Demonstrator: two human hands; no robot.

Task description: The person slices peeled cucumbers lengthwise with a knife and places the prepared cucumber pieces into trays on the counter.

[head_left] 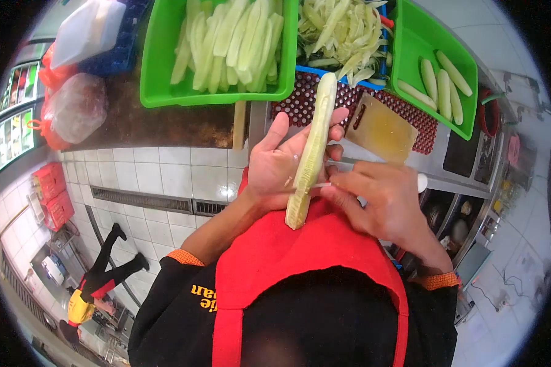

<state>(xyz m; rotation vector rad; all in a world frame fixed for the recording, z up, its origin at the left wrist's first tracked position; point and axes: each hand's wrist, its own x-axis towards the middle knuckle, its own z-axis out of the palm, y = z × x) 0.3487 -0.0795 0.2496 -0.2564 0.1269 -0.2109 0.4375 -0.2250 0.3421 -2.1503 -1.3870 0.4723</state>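
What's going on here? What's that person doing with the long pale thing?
A person in a red apron has a long peeled cucumber resting on the left hand. The right hand holds a thin tool at the end nearer the apron; the fingers hide much of it. Beyond, one green bin is loaded with pale cut lengths, another green bin has just a few pieces, and scraps are heaped between them.

Red apron [306,251], scooped top edge, two red straps [228,336] off its top corners. Black shirt [318,324] under apron, showing between straps. Yellow lettering [204,298] on shirt just left of apron, only partly readable. Black sleeves [165,293] either side of apron, orange cuffs [436,281], fine pattern.
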